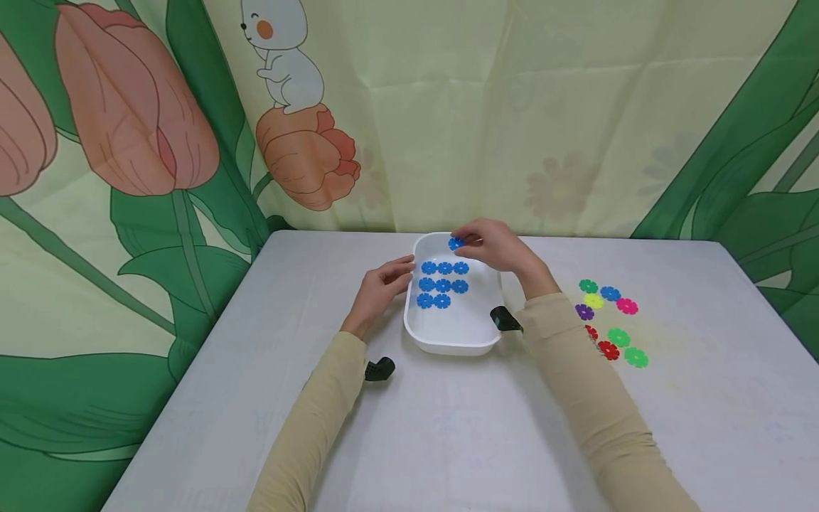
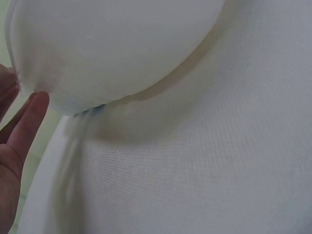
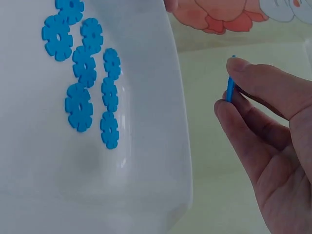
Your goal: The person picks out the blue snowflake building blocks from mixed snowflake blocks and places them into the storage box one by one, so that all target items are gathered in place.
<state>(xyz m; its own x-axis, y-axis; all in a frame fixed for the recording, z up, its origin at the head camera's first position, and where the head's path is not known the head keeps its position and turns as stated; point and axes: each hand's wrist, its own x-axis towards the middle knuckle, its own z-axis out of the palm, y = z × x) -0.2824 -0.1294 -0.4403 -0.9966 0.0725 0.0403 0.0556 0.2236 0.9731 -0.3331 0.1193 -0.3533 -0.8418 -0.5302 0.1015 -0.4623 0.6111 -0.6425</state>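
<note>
My right hand pinches a blue flower-shaped plastic disc between thumb and fingertips, over the far end of a white tray. In the right wrist view the held disc shows edge-on, beyond the tray's rim. Inside the tray, several blue flower-shaped discs lie flat in rows of three and two. At the tray's left side my left hand rests its fingertips against the outer wall. The left wrist view shows those fingers nearly straight on the tray's side.
Loose flower-shaped discs lie on the white table right of the tray, among them a yellow disc, a pink disc and a purple disc. Behind the table hangs a printed curtain. Black wrist cameras sit at both sleeves.
</note>
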